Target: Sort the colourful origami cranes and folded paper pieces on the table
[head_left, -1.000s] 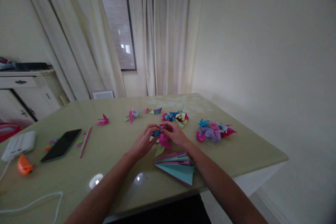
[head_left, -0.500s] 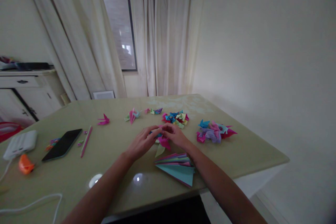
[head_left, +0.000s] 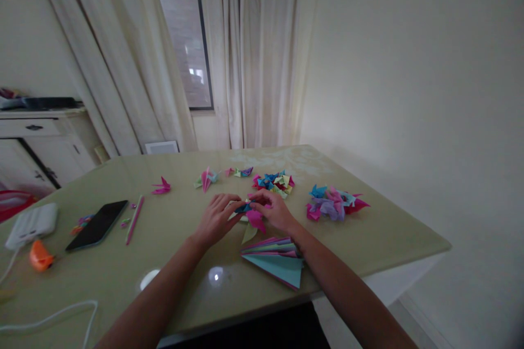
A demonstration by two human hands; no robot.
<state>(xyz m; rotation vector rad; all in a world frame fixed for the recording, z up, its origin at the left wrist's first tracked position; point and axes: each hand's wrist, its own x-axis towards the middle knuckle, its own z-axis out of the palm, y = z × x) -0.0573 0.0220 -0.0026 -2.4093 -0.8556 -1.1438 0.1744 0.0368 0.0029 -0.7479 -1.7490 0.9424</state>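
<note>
Between my two hands is a small piece of folded blue paper. The fingers of my left hand pinch it from the left. My right hand closes on it from the right, partly covering it. Just below the fingers lie a folded magenta paper piece and a pale green one. Nearer the table's front edge rests a fanned stack of coloured paper, light blue on top. Past my right hand sits a heap of small folded papers.
Another pile of folded papers is to the right. At left are a black phone, a pink pencil-like stick, an orange object, a white device and a white cable. A magenta paper crane lies farther back.
My hands have drawn slightly apart, and the fingers have shifted so that more of the blue folded paper shows between them. The things on the table stay in place.
</note>
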